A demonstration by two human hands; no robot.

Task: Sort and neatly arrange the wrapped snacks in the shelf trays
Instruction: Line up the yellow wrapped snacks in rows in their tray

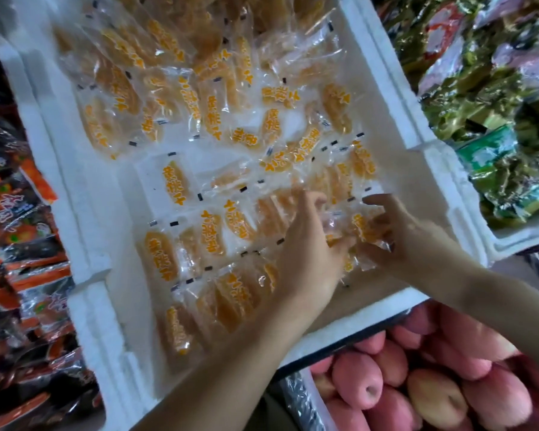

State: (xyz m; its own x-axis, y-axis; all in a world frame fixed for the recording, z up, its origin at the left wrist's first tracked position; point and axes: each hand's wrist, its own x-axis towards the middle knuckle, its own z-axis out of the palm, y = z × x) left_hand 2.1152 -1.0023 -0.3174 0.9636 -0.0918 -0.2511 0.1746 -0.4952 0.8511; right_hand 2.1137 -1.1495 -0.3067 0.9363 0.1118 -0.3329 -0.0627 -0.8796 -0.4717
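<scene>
Orange-and-black packets (16,244) lie beyond the left edge of the foam tray (75,188). Yellow snack packets (212,231) fill the tray in rough rows. By its near right corner, the left hand (308,253) and right hand (408,241) each curl their fingers around a small bunch of packets (366,228) held between them. Green packets (479,98) lie past the tray's right edge.

We're in a shop, at a snack and fruit display: a white foam tray (383,73) heaped with clear-wrapped orange snacks (175,181), orange-and-black packets (22,244) piled to its left, green foil packets (479,98) in the next tray right, and pink apples (433,368) loose below.
</scene>
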